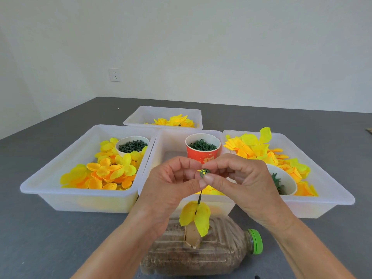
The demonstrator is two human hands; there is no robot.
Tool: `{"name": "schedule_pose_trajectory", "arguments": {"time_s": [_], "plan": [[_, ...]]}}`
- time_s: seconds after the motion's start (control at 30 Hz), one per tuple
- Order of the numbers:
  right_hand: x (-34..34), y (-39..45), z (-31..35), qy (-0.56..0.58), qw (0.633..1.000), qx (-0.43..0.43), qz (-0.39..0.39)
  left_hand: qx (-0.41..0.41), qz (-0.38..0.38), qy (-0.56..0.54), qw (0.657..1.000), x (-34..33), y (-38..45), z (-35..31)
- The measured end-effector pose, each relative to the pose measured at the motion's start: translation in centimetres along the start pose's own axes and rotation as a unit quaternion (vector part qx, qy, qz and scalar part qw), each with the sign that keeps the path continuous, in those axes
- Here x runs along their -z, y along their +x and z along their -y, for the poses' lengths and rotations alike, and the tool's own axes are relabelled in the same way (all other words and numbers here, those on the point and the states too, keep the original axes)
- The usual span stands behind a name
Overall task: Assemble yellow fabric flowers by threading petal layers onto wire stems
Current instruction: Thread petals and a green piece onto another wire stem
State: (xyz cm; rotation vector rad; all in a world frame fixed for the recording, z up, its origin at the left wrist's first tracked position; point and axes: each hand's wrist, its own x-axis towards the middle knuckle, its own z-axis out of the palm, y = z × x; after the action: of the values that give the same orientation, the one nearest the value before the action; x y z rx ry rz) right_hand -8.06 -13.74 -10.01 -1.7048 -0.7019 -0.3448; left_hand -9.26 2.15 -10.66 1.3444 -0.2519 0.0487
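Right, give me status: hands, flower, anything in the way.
Left hand pinches wire stem. Right hand pinches green ring at stem top. Yellow petals hang below, above sand-filled bottle. Nothing in the way.

You find no legible text, number or brand in this view. The red paper cup (202,156) carries a gold printed design on its front, partly hidden behind your fingers; you cannot read its characters at this resolution.

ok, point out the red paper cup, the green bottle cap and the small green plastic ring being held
red paper cup (198,156), head view, red side wall
green bottle cap (257,241), head view, cap side
small green plastic ring (205,172), head view, ring rim
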Motion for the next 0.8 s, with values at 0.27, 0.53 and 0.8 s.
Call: {"name": "schedule_pose_trajectory", "arguments": {"time_s": [0.27,0.53,0.8], "plan": [[-0.04,-0.22,-0.37,-0.006,1.000,-0.006,0.000,0.002,0.002,0.003,1.000,0.16,-0.03,0.01],[0.07,-0.32,-0.54,-0.023,1.000,0.007,0.005,-0.011,0.017,0.004,1.000,0.16,-0.25,-0.11],[-0.04,-0.69,-0.65,-0.033,0.999,-0.004,0.014,-0.029,-0.011,0.047,0.998,0.54,-0.80,-0.27]]}}
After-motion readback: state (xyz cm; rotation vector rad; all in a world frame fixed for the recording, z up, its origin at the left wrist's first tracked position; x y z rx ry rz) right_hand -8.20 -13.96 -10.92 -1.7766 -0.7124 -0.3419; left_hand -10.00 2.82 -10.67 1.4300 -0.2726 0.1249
